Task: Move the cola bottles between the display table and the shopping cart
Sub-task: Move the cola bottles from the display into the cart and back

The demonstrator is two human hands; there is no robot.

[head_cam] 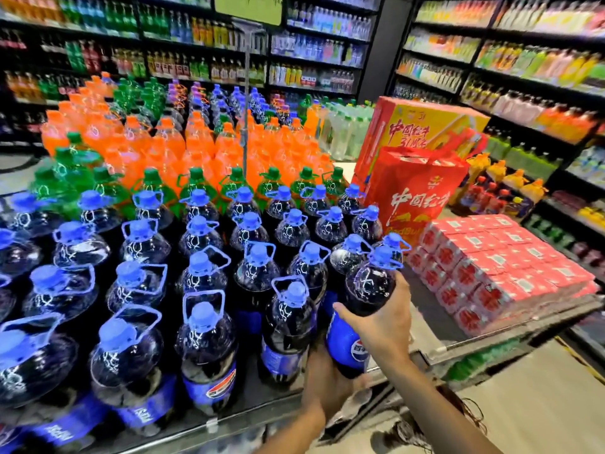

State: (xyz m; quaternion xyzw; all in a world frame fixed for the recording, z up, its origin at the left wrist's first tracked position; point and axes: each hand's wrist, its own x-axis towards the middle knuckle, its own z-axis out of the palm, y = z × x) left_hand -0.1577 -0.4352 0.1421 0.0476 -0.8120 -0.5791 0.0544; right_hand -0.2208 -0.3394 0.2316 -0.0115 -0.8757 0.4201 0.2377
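Observation:
A large cola bottle with a blue cap and blue label is held at the front right corner of the display table. My right hand wraps its upper body from the right. My left hand supports its lower part from below. The bottle leans slightly left, close to the front-row cola bottles. Several rows of identical cola bottles fill the table's near half. No shopping cart can be made out.
Behind the cola stand green bottles and orange bottles. Red cartons and stacked red packs occupy a lower platform to the right. Drink shelves line the aisle. Bare floor lies at lower right.

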